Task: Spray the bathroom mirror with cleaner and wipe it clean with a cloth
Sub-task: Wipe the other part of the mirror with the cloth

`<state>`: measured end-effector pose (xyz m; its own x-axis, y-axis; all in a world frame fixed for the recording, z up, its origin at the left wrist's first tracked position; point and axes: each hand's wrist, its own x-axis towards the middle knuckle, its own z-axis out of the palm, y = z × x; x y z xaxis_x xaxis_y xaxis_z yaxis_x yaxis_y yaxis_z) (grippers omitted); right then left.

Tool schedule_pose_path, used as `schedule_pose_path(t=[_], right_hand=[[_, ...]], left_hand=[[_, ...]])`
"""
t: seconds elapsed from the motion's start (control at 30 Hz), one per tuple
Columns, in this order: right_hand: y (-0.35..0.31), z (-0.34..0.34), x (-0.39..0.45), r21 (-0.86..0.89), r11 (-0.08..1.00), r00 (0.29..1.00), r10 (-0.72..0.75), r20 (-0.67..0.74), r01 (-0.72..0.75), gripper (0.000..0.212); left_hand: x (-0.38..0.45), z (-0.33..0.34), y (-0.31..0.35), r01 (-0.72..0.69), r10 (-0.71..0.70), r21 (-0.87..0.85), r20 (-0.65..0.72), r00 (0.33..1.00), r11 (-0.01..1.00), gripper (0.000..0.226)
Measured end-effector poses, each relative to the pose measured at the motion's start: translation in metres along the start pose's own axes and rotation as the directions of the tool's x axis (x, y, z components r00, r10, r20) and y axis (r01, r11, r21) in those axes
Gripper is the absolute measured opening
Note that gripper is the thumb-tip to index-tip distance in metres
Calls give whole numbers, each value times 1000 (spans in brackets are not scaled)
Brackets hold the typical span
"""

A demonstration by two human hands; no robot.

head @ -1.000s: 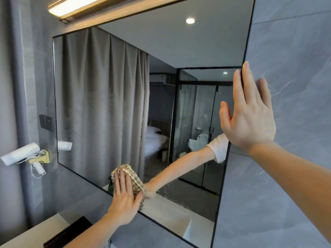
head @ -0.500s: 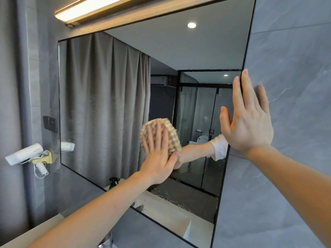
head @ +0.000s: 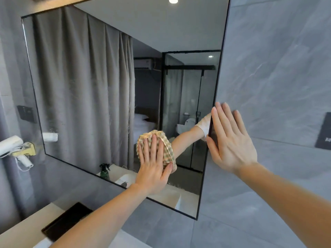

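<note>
A large black-edged mirror (head: 93, 83) hangs on the grey tiled wall. My left hand (head: 152, 169) presses a checked beige-and-green cloth (head: 165, 147) flat against the glass low on its right side. My right hand (head: 231, 142) lies flat and spread on the wall tile at the mirror's right edge, holding nothing. A dark green spray bottle (head: 104, 170) shows only as a reflection near the mirror's bottom edge. Faint streaks and spots mark the left part of the glass.
A white hair dryer (head: 10, 145) sits in a yellowish wall holder at the left, with a dark socket plate (head: 26, 113) above it. A pale countertop (head: 26, 224) runs below with a black tray (head: 66, 221) on it. A dark sign (head: 324, 131) hangs far right.
My left hand carried the cloth from the mirror's bottom edge up and to the right, then slightly lower near the right side. The view tilted down. My right hand stayed on the wall.
</note>
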<state>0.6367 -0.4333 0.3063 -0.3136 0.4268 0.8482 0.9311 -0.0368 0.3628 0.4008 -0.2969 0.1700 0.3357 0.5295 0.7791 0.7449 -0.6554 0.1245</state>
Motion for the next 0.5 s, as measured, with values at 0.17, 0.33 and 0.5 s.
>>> schedule_pose_path(t=[0.17,0.33,0.5], right_hand=[[-8,15,-21,-58,998,1000,27,-8,-27,77],[-6,16,-21,-45,999,999,29,-28,-30,77],[-7,16,-20,-50,998,998,20,-57,-23,76]], left_hand=[[-71,48,-26,72,-72,8,87,994,997,84],[-117,74,-35,146,-146,11,176,974,989,90],[-125,79,-31,170,-180,59,234,955,984,92]])
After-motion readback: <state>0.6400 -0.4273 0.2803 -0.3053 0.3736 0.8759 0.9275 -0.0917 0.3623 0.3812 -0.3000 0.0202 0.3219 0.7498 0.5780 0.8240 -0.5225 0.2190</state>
